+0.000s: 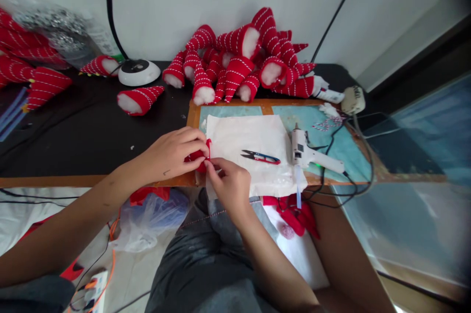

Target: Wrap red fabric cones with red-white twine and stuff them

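Note:
My left hand is closed around a small red fabric piece at the table's front edge, most of it hidden by my fingers. The thumb and fingers of my right hand are pinched together at its right-hand rim. Whether a strand lies between those fingertips is too small to tell. Just right of the hands is a white cloth, with thread snips lying on it. A white hot glue gun rests at the cloth's right edge, a glue stick hanging below it.
Stuffed red striped cones are piled along the wall, and a single cone lies nearer. A white round lamp base stands at the back. Black cables loop by the glue gun. Red-and-white twine crosses my lap.

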### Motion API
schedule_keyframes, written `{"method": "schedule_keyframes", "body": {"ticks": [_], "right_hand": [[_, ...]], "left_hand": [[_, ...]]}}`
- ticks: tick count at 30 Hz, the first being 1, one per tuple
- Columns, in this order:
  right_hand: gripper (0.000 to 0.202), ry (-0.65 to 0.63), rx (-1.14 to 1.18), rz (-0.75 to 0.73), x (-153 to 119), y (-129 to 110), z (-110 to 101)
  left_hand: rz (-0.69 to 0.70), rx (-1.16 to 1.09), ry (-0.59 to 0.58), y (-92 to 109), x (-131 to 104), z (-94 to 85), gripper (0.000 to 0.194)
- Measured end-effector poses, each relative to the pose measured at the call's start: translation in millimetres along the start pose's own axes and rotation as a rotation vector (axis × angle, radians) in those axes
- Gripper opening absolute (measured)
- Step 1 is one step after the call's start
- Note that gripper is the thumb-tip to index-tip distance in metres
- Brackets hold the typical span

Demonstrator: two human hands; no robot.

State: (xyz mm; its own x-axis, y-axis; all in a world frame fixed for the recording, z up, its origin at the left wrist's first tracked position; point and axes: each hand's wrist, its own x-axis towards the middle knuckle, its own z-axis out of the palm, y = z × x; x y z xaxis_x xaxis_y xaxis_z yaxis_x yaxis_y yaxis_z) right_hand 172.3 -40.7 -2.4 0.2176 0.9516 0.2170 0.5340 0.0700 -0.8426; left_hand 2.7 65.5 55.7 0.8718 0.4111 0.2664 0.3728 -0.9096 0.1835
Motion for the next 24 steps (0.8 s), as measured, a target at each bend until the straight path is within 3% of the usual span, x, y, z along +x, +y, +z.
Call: {"method": "schedule_keyframes", "body": {"ticks": [6,9,12,14,16,18,20,24], "right_hand": [[0.015,0.022,-0.064,-0.020,-0.8,4.7,-0.3],[0.020,0.054,-0.098,-0.071,-7.6,6.6,-16.7],[0.023,0.174,-0.156,-0.157,-12.5,20.4,-60.8],[0.026,0.346,-0.388,-0.192,-11.8,42.9,-101.3],[0.050,0.384,-0.682,-0.180,-9.0,75.4,-141.3],[0.065,0.325,-0.916,-0.208,-6.4,111.0,-173.1],[0.063,0.207,-1.073,-0.223,-5.3,140.4,-192.9],[0.056,0.168,-1.133,-0.285,-2.5,159.9,-202.8]], "left_hand": [[0.001,-0.045,0.012,-7.0,-9.4,2.3,0.019],[0.007,-0.089,-0.015,-10.0,-16.0,4.7,0.022],[0.025,-0.097,-0.067,-12.0,-21.6,7.8,0.032],[0.023,-0.073,-0.077,-12.9,-24.1,10.1,0.043],[-0.005,-0.046,-0.078,-13.6,-25.7,12.3,0.054],[-0.028,-0.032,-0.073,-13.9,-26.8,14.1,0.060],[-0.028,-0.025,-0.056,-14.0,-28.2,15.8,0.061],[-0.034,-0.004,0.015,-14.7,-32.2,21.0,0.058]]}}
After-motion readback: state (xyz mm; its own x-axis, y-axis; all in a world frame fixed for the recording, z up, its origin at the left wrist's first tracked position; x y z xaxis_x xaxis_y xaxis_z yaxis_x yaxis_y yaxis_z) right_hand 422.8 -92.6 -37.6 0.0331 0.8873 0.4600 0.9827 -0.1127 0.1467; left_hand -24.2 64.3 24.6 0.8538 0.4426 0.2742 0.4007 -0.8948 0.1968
